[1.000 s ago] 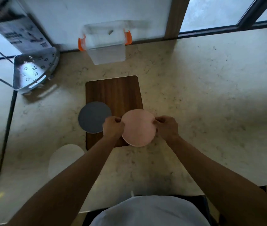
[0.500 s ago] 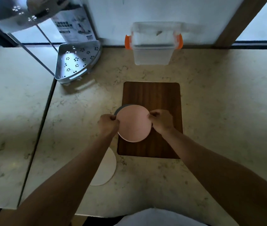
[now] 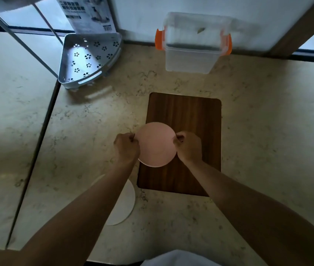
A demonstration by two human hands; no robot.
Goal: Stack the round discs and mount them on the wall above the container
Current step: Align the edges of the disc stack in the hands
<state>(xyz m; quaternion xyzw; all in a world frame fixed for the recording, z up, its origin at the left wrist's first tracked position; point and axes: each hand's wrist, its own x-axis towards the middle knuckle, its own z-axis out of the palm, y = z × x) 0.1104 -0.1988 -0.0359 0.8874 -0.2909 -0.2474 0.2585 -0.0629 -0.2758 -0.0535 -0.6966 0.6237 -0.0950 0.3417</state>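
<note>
1. The marbled beige surface (image 3: 258, 131) fills most of the view, with a dark seam running down its left part and a white wall along its far edge.
2. A dark wooden board (image 3: 185, 116) lies flat in the middle of the surface, its long sides running away from the person.
3. A clear plastic container (image 3: 190, 56) with orange side clips stands against the wall, beyond the board and apart from it.
4. A grey perforated corner shelf (image 3: 87, 60) sits at the far left of the surface, near the seam, with thin metal poles rising from it.
5. A white disc (image 3: 125, 204) lies on the surface just left of the board's near corner, partly hidden under the left forearm.
6. The pink disc (image 3: 157, 144) rests over the board's left edge, overhanging onto the surface; whether another disc lies under it cannot be told.
7. The left hand (image 3: 126, 148) has its fingers pinched on the pink disc's left rim.
8. The right hand (image 3: 188, 147) has its fingers pinched on the right rim, opposite.
</note>
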